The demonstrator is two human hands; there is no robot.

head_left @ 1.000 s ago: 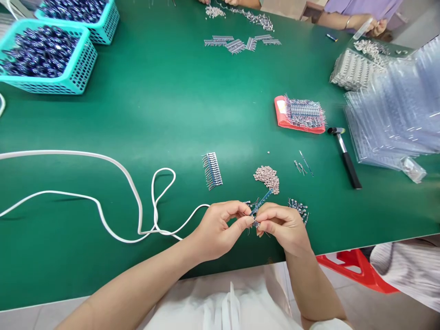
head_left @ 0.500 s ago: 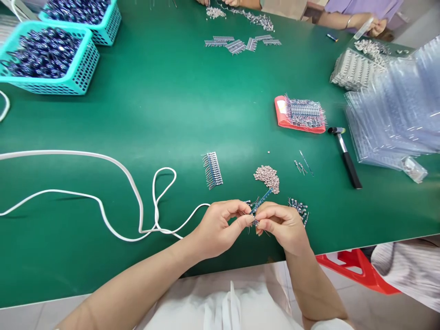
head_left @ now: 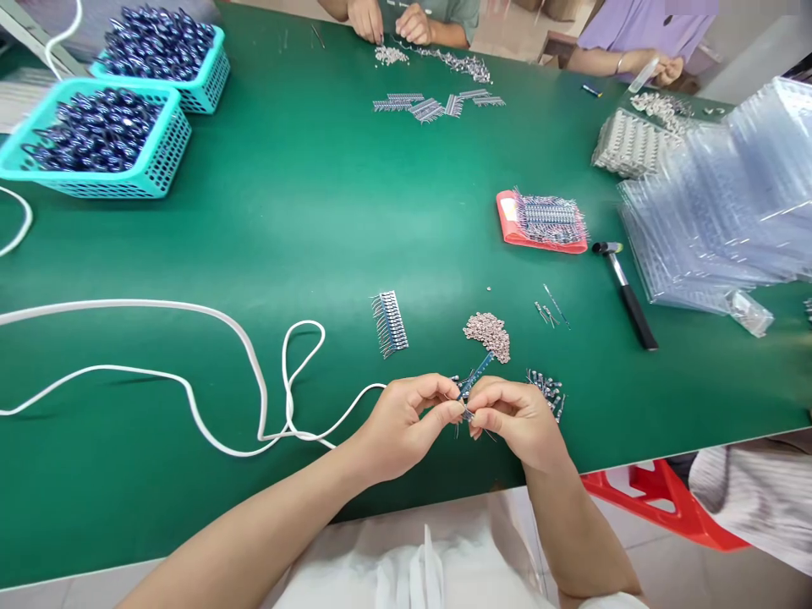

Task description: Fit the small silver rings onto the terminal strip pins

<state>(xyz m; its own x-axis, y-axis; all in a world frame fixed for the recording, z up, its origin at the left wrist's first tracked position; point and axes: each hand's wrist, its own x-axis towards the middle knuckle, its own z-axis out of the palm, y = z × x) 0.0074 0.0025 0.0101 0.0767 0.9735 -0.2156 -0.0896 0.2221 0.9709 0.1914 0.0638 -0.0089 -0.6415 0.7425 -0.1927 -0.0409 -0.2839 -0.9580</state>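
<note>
My left hand (head_left: 401, 423) and my right hand (head_left: 517, 420) meet near the front edge of the green table (head_left: 304, 211), both pinched on a thin blue component strip (head_left: 477, 374) that points up and away to the right. Its fine metal leads stick out between my fingertips. Just beyond the strip lies a small heap of pale round discs (head_left: 488, 330). A few loose blue leaded parts (head_left: 546, 389) lie to the right of my right hand. A finished row of blue parts (head_left: 390, 321) lies further left.
A white cable (head_left: 190, 389) loops across the left. Two turquoise baskets (head_left: 101, 139) of blue parts stand far left. A red pad with parts (head_left: 542, 222), a small hammer (head_left: 625, 292) and clear plastic sleeves (head_left: 716, 211) lie right. Other people's hands (head_left: 386, 21) work at the far edge.
My hands stay pinched on the strip in the same spot. The view has tilted slightly, so the far people's hands now show.
</note>
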